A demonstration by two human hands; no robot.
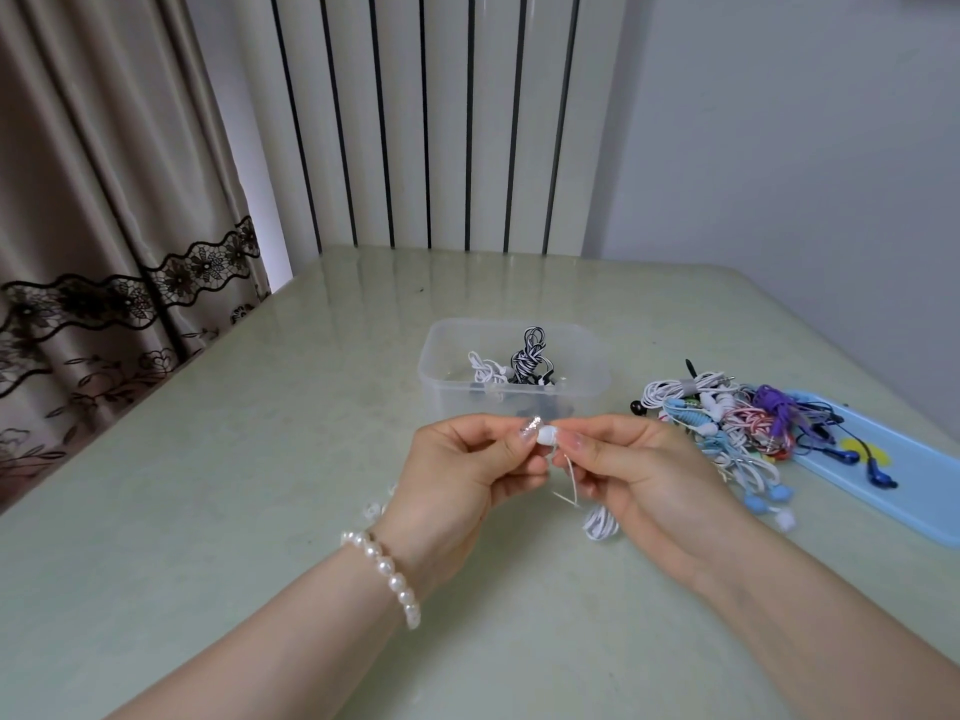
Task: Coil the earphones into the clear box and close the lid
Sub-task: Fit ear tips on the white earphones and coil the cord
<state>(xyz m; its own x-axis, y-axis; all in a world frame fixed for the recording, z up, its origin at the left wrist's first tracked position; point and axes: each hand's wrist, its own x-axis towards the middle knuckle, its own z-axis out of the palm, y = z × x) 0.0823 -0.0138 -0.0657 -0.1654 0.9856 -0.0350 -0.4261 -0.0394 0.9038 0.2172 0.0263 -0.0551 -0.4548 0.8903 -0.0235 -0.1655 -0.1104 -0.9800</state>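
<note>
White earphones [548, 437] pinched at the bud by both left hand [467, 472] and right hand [631, 467], just in front of the clear box [587, 387]; cord dangling below, prob so it coils easy | box open, two coiled sets inside | lid [883, 475] right of box under the spare pile [727, 418]
</note>
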